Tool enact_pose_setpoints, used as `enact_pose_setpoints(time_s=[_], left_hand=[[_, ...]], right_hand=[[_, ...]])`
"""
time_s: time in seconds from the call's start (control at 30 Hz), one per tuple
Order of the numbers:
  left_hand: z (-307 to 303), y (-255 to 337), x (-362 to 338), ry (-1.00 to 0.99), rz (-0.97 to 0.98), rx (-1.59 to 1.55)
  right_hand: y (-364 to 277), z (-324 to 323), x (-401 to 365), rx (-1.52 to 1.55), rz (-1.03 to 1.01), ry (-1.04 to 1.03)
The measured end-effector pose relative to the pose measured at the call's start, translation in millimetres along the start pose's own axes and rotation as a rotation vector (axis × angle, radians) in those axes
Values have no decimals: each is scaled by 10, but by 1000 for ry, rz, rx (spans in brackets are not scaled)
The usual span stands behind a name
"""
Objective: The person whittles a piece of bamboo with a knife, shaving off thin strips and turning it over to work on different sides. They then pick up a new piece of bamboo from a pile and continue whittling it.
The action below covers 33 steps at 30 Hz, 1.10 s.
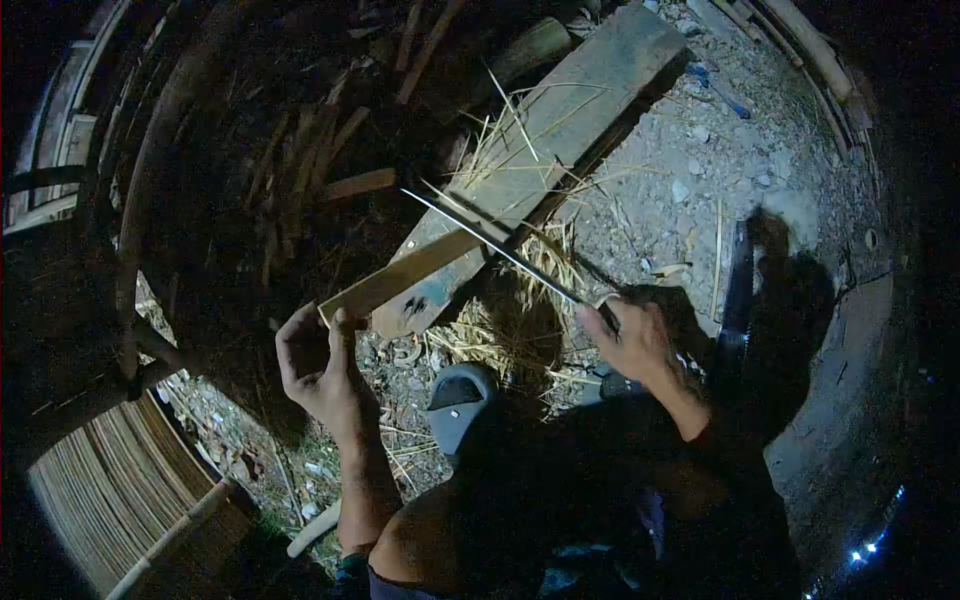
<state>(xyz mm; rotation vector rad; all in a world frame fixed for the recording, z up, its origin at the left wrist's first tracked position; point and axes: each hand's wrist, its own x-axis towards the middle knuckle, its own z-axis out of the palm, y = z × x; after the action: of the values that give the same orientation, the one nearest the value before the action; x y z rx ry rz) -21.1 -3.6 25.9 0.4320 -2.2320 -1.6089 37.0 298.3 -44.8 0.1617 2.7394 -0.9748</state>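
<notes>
While your left hand (332,375) steadies the near end of the wooden strip (400,275), your right hand (637,340) grips the knife (490,240) by its handle. Your left thumb and fingers are closed on the strip at its end corner. Your right fingers are wrapped around the knife handle; the exact placement of each fingertip cannot be told.

The wooden strip lies at a slant in front of you, with its far part over the long board (610,90). The long, narrow blade crosses the strip near its far end, its tip directed forward and to your left. Whether the cutting edge touches the wood cannot be told.

The long board runs away from you, forward and to the right, on the stony ground (670,200). Thin, pale shavings (480,150) lie across its surface, and a heap of straw-like strands (480,335) lies beside it, toward your feet. One grey shoe (462,395) is visible between your hands. Loose wood pieces (310,160) lie in shadow at the forward left, and a slatted panel (125,480) occupies the near left.
</notes>
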Motion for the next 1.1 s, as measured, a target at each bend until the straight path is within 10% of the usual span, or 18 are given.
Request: enact_pose_setpoints(time_s=[0.23, 1.1], left_hand=[[30, 20, -18, -102, 502, 96], [-58, 0, -33, -105, 364, 136]], right_hand=[[-578, -289, -70, 196, -232, -96], [127, -169, -285, 39, 43, -89]])
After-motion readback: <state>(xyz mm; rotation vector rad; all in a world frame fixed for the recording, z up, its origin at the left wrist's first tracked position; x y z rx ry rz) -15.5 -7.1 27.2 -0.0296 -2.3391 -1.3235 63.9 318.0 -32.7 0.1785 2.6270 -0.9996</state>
